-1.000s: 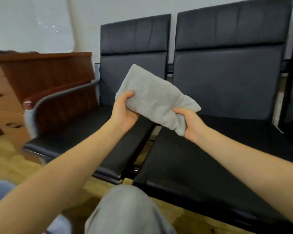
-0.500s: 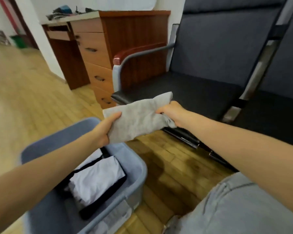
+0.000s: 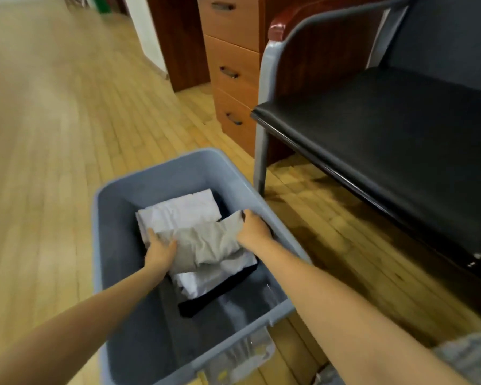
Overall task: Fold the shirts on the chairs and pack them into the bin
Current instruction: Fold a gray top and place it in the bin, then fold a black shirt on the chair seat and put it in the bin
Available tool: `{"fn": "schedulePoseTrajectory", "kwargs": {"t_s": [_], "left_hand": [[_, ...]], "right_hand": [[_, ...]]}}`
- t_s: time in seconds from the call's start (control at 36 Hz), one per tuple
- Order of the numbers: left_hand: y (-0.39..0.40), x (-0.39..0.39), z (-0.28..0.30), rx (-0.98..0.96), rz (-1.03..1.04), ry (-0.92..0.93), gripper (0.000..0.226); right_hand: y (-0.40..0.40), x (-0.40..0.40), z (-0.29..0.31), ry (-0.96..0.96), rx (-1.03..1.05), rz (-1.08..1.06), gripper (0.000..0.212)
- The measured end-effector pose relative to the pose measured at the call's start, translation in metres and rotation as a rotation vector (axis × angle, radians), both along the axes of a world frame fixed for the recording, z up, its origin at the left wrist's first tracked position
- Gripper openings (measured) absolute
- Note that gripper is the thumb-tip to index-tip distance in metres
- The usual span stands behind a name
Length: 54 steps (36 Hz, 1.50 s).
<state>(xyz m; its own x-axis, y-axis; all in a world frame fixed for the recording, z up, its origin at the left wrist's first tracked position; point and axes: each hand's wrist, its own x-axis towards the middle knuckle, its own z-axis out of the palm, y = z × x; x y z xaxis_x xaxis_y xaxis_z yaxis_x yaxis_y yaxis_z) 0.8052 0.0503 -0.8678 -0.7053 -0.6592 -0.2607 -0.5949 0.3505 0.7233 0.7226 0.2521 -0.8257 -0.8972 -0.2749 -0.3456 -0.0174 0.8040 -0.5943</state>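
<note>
The blue-grey plastic bin stands on the wooden floor beside the black padded chair. Inside it, the folded grey cloth shirt lies on a folded white shirt and a black garment, long axis running between the hands. The left hand and right hand each grip an end, equally near. Blur hides the fingers and whatever lies beneath the stack.
</note>
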Motion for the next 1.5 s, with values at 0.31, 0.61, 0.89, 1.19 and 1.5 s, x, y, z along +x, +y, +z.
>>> {"fn": "schedulePoseTrajectory", "kwargs": {"t_s": [0.31,0.61,0.89,1.19,1.5], "left_hand": [[-0.02,-0.011,-0.054,-0.276,-0.426,-0.332,0.057],[-0.017,-0.029,-0.001,-0.733,-0.558,-0.431,0.039],[0.158,-0.092,0.204,-0.014,-0.548,0.538,0.039],[0.478,-0.032,0.312,0.431,-1.137,0.448,0.041],[0.751,0.096,0.29,0.438,-1.587,0.068,0.027]], "right_hand": [[-0.011,-0.016,-0.079,-0.005,0.338,0.566,0.061],[0.007,-0.019,-0.012,-0.022,0.067,0.432,0.037],[0.128,-0.014,0.192,0.419,-0.118,0.005,0.029],[0.433,0.126,0.275,0.6,0.025,-0.591,0.035],[0.708,0.337,0.259,0.585,0.381,-1.22,0.036]]}}
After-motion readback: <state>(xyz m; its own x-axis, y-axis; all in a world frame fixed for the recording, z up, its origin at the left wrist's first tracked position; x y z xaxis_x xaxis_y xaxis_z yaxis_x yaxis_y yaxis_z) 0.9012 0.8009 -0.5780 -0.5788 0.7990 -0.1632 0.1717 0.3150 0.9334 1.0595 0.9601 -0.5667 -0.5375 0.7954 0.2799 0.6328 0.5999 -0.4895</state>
